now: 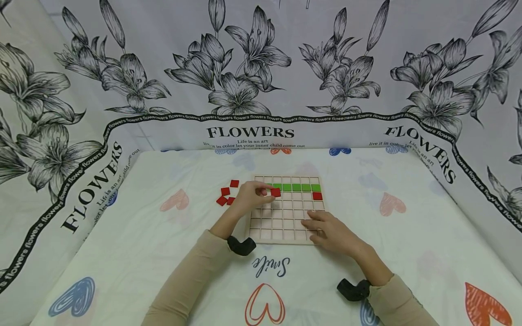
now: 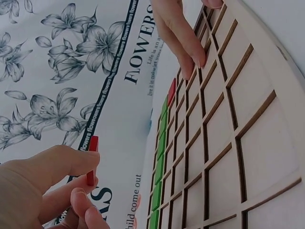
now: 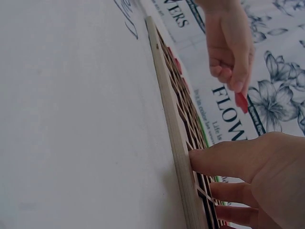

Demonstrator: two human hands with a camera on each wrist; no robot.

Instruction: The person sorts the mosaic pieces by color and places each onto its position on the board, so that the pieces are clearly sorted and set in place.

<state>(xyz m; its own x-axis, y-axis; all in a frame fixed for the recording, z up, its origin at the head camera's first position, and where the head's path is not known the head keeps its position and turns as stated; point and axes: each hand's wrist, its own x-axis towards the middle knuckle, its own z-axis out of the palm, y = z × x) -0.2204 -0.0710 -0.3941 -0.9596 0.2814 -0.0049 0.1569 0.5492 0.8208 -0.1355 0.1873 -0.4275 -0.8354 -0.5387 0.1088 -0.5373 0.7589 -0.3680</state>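
Between thumb and index finger, my left hand pinches a red square tile above a wooden grid board. In the left wrist view that tile is seen edge-on, apart from the board. My right hand rests on the board's right side, its fingers extended over the cells and the thumb near the front rim. Green tiles fill cells along a row near the far edge. One red tile sits in the rightmost cell of the row below. Part of the green row is hidden behind my left hand.
Several loose red tiles lie on the tablecloth left of the board, some partly behind the left forearm. The white cloth bears printed hearts and lettering. A flower-printed curtain rises behind the table and along both sides.
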